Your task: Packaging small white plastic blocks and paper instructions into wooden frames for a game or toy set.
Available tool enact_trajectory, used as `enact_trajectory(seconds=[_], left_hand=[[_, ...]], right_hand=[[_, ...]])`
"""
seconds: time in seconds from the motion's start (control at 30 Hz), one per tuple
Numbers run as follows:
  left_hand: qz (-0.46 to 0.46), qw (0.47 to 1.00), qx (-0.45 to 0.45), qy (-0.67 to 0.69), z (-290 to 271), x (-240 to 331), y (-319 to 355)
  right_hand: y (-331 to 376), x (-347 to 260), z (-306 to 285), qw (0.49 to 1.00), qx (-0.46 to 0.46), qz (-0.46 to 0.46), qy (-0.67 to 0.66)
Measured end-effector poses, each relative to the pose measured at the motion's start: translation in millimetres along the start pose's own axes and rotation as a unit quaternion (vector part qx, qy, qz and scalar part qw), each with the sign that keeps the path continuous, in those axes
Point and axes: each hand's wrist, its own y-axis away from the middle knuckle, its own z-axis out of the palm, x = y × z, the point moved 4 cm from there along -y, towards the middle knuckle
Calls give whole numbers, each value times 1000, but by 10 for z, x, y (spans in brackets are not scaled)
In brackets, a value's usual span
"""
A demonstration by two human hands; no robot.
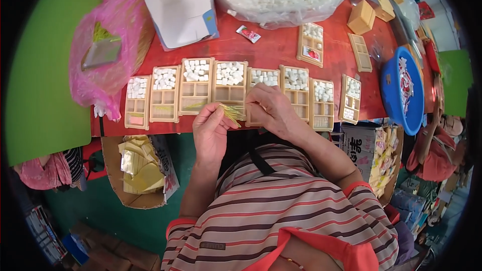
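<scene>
My left hand point(209, 133) pinches a bunch of thin yellow-green sticks point(232, 114) just over the table's near edge. Beside it, my right hand point(277, 112) is closed, fingertips bent down over a beige compartment tray point(247, 81); whatever its fingers hold is hidden. A row of such trays runs left to right, each with small white cubes point(230, 73) in its far compartment. In the tray point(179, 90) left of my left hand, similar yellow sticks lie in a lower compartment. The leftmost tray point(149, 95) has something pinkish in its near compartment.
Behind the row stand a white box point(175, 7) and a big clear bag of white cubes point(281, 7). A pink plastic bag point(80, 65) lies left, a blue basin point(387, 95) of small packets right. Below the table sit cardboard boxes point(116, 183) of yellowish pieces and packets.
</scene>
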Motion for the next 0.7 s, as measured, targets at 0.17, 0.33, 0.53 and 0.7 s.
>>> enact_trajectory(seconds=[0.17, 0.33, 0.53, 0.7], left_hand=[[7, 1000, 7, -5, -31, 13, -39], [6, 1000, 3, -31, -14, -36, 15], [-12, 999, -18, -41, 162, -172, 100], [-59, 998, 9, -35, 212, -413, 231]], right_hand=[[130, 152, -193, 998, 38, 3, 55], [253, 126, -150, 997, 45, -5, 58], [264, 52, 57, 997, 30, -55, 51], [411, 132, -74, 1000, 9, -9, 28]])
